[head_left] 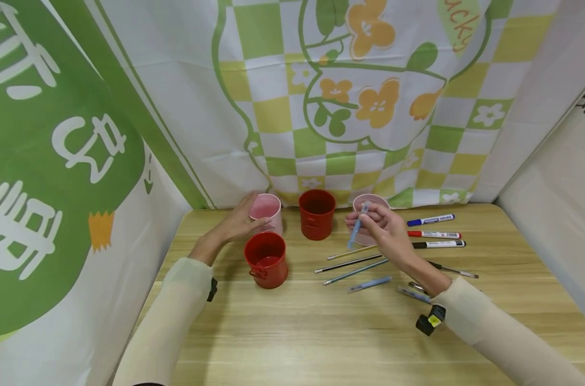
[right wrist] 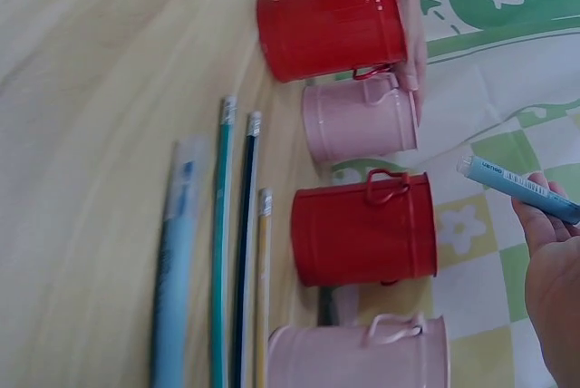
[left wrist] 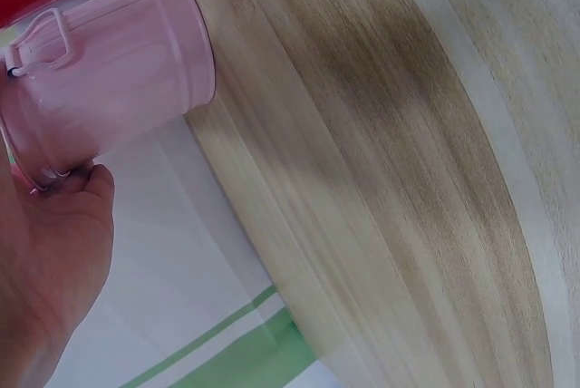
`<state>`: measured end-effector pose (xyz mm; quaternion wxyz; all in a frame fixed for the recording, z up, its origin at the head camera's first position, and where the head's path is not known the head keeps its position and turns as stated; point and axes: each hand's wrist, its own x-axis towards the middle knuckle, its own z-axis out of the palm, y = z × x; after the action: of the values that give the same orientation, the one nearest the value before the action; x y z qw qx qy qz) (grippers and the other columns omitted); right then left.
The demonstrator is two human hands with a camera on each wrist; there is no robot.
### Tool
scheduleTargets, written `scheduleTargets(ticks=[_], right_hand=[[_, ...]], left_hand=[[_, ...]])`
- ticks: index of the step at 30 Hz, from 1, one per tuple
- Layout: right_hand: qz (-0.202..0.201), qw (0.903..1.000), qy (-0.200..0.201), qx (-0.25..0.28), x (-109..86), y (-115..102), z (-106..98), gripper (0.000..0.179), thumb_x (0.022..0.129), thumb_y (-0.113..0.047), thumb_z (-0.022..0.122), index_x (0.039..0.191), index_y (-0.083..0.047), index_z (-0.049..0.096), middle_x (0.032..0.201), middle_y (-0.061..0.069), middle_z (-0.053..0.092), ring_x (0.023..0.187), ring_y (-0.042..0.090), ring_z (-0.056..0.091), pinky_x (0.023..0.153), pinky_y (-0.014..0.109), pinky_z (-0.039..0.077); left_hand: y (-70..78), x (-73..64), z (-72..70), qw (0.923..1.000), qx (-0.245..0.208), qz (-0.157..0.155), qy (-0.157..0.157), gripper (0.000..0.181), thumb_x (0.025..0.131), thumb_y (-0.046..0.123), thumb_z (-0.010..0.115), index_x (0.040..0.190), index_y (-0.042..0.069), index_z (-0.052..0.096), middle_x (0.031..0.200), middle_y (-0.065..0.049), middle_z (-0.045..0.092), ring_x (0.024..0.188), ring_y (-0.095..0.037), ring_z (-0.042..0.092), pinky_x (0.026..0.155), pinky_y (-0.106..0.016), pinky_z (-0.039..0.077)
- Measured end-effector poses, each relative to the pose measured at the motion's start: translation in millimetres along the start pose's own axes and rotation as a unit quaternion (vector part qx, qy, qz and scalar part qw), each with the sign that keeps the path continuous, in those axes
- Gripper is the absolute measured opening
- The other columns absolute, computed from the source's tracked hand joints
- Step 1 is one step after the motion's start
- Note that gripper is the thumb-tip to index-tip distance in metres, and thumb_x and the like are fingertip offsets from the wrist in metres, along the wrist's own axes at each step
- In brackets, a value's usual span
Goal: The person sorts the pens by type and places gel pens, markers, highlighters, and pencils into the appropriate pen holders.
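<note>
My left hand holds the pink bucket at the back left, its thumb over the near side and fingers by the far rim. In the left wrist view, fingertips meet that bucket's rim. A red bucket stands just in front of it. My right hand pinches a light blue highlighter between thumb and fingers, above the second pink bucket. The right wrist view shows the highlighter's clear end and barcode label. Another red bucket stands between the pink ones.
Three pencils, gold, black and teal, lie below the right hand. Nearer lies a light blue highlighter. Blue, red and black markers lie at right. Several pens lie around the right wrist. A printed cloth hangs behind.
</note>
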<state>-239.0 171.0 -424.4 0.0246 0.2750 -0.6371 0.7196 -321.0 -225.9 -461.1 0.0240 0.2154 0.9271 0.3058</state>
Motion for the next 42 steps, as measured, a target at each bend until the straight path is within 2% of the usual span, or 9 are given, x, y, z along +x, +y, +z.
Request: scheduleTargets(ticks=[4,10,15,22,31,36,42], right_hand=[[-0.003,1.0000,0.003,0.005,9.4,-0.9,6.7,0.028,0.099,-0.003,0.054,0.123,0.012,0.050,0.113,0.030,0.065,0.103,0.038,0.067,0.085,0.042,0.054],[-0.005,0.9992,0.002,0.039,22.0,0.6,15.7,0.028,0.098,-0.001,0.053,0.121,0.015,0.049,0.113,0.031,0.065,0.103,0.044,0.065,0.087,0.047,0.052],[-0.022,0.9988,-0.002,0.043,31.9,3.0,21.6,0.026,0.098,0.002,0.053,0.117,0.020,0.048,0.114,0.034,0.063,0.105,0.048,0.062,0.086,0.045,0.053],[-0.027,0.9978,-0.009,0.060,40.9,6.3,28.6,0.026,0.098,0.001,0.052,0.116,0.019,0.046,0.119,0.035,0.061,0.110,0.042,0.063,0.092,0.051,0.048],[0.000,0.9975,0.017,0.068,54.2,8.2,39.9,0.026,0.098,-0.003,0.056,0.117,0.013,0.049,0.122,0.027,0.063,0.115,0.034,0.063,0.091,0.039,0.053],[-0.009,0.9945,0.026,0.101,63.6,10.0,48.2,0.024,0.097,-0.001,0.056,0.115,0.013,0.048,0.123,0.031,0.061,0.117,0.036,0.061,0.094,0.041,0.051],[-0.028,0.9961,0.020,0.082,73.2,13.0,55.2,0.025,0.097,0.000,0.056,0.114,0.016,0.047,0.124,0.034,0.058,0.117,0.036,0.061,0.094,0.039,0.050]], left_hand=[[-0.2,-1.0,1.4,1.0000,-0.001,-0.003,-0.007,0.096,0.091,0.056,0.058,0.158,0.009,0.007,0.163,-0.012,0.009,0.149,-0.029,0.010,0.117,-0.056,0.016],[1.3,-1.7,3.2,0.9998,-0.008,-0.004,-0.018,0.097,0.092,0.056,0.058,0.158,0.011,0.003,0.163,-0.012,0.006,0.148,-0.031,0.012,0.116,-0.058,0.019],[1.9,-2.3,3.1,0.9994,-0.009,-0.014,-0.031,0.098,0.092,0.058,0.056,0.158,0.013,-0.001,0.163,-0.012,0.002,0.148,-0.030,0.010,0.116,-0.057,0.019],[2.4,-3.1,2.5,0.9993,-0.006,-0.013,-0.034,0.098,0.093,0.058,0.055,0.158,0.011,-0.002,0.164,-0.011,0.000,0.149,-0.030,0.009,0.116,-0.057,0.019],[1.3,-1.2,1.9,0.9996,-0.014,-0.008,-0.023,0.097,0.093,0.057,0.055,0.158,0.010,0.001,0.163,-0.011,0.003,0.148,-0.029,0.012,0.116,-0.054,0.020],[1.6,-1.7,1.4,0.9995,-0.007,-0.010,-0.028,0.097,0.093,0.058,0.055,0.158,0.012,-0.002,0.163,-0.011,0.002,0.148,-0.031,0.011,0.116,-0.058,0.020],[2.5,-2.3,1.8,0.9991,-0.026,-0.021,-0.026,0.097,0.091,0.060,0.056,0.158,0.018,-0.001,0.163,-0.009,0.002,0.147,-0.030,0.013,0.114,-0.059,0.022]])
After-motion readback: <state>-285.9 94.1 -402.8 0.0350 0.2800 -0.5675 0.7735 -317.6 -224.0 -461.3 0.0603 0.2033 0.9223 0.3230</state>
